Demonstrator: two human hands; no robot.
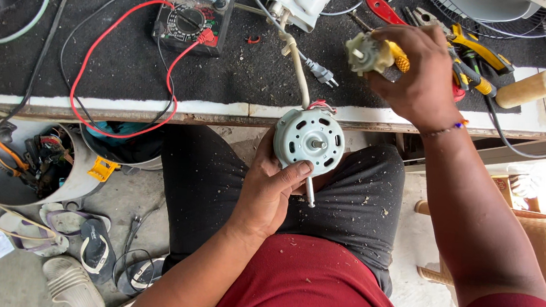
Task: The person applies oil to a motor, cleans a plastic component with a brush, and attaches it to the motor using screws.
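Head view, steeply downward (close)

Person seen from above, lower half of the frame. Red short-sleeved shirt across the bottom centre, its sleeve edge at lower right. Dark grey shorts at centre, speckled with pale dust and flecks. Bare forearms; left hand [271, 189] unadorned. Right hand [416, 70], upper right, with a thin beaded wrist bracelet [447, 128].
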